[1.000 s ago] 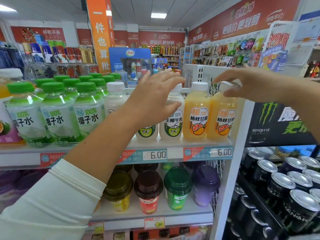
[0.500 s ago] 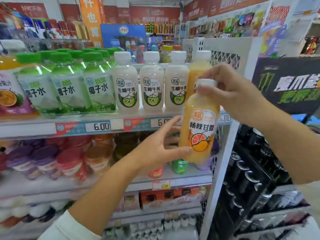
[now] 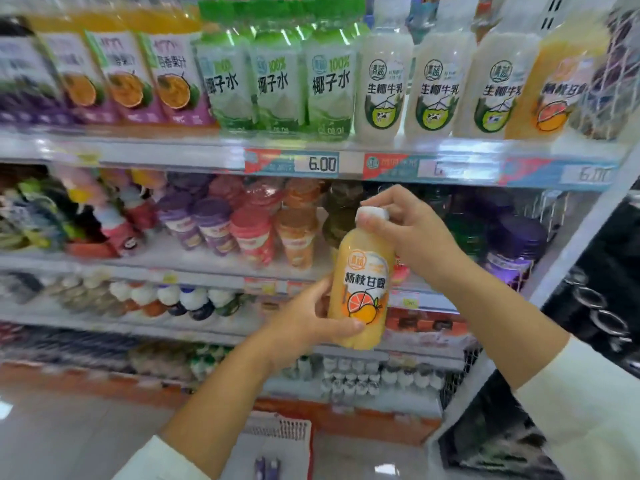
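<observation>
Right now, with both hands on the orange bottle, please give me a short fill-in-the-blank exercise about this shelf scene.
The right hand grips the ____ screw cap of the orange plastic juice bottle.
The left hand holds this bottle by its ____ half.
The shelf price tag below the clear green-labelled coconut-water bottles reads ____.
Missing words: white; lower; 6.00
</observation>
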Tool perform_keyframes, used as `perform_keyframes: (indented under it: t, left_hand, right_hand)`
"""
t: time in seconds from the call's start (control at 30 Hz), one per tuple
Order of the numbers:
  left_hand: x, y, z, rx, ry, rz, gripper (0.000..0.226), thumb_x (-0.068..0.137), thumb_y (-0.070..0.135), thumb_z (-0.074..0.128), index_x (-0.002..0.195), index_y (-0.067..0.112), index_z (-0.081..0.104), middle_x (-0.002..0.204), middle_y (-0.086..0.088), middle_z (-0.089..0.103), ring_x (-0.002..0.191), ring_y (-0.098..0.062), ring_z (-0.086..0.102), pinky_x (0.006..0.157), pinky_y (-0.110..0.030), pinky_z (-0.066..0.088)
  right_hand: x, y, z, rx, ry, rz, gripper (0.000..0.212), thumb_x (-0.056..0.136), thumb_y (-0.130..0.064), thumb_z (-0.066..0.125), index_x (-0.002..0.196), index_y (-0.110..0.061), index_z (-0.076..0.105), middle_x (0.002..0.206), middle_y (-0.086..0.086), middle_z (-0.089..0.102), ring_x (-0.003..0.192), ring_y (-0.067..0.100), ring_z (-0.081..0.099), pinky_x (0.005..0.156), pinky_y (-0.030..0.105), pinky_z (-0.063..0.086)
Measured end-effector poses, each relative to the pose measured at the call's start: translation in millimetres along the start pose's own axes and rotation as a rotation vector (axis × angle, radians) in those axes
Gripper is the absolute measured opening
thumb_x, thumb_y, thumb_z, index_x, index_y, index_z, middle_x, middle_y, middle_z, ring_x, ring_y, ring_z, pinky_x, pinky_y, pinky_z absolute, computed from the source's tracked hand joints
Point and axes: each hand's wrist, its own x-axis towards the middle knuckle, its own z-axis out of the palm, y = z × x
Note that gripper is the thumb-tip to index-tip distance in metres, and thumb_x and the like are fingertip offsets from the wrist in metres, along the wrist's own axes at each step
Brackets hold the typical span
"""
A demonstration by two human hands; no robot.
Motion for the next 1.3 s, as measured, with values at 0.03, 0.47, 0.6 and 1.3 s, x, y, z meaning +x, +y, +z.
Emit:
perform_keyframes:
  t: [0.03,0.47,0.6,1.3]
  left_hand:
    - [-5.1,-3.7,-2.9,-0.007,0.013,-0.006,0.052,0.084,0.005,0.072,0.125,0.03,0.053,0.11,0.012,0.073,0.102,-0.007,0.069,0.078,-0.019,0.054]
    - [-43.1,-22.9,-19.8,-0.087,0.125,-0.014,0.082,0.066,0.026,0.087,0.134,0.034,0.042,0.117,0.01,0.068,0.102,-0.005,0.068,0.078,-0.021,0.056]
    - [-50.0,-27.7,-36.2,-0.358,0.001,-0.098,0.068,0.073,0.016,0.078,0.134,0.017,0.047,0.126,-0.013,0.067,0.114,-0.03,0.065,0.089,-0.038,0.057]
    - [-37.4,-14.6,-5.2,0.147,0.292,0.078,0.073,0.069,0.035,0.087,0.125,0.052,0.043,0.114,0.021,0.062,0.098,0.002,0.062,0.086,-0.031,0.057]
  right_hand:
    - [-2.4,0.0,7.1,0.005,-0.011,0.007,0.01,0.089,-0.025,0.068,0.097,-0.019,0.064,0.089,0.005,0.068,0.071,0.009,0.06,0.06,0.017,0.047]
    - [-17.0,-6.5,47.3,0.301,-0.114,0.146,0.019,0.087,-0.02,0.071,0.104,-0.024,0.064,0.105,0.014,0.071,0.08,0.021,0.066,0.071,0.04,0.054]
    - [-20.1,-3.6,49.8,0.538,-0.204,0.126,0.023,0.093,-0.011,0.06,0.115,-0.017,0.059,0.118,0.018,0.068,0.095,0.03,0.065,0.082,0.046,0.05]
    - [-30.0,-7.2,29.4,0.316,-0.053,0.064,0.012,0.094,-0.026,0.061,0.106,-0.029,0.06,0.098,-0.002,0.072,0.075,0.011,0.063,0.059,0.023,0.051]
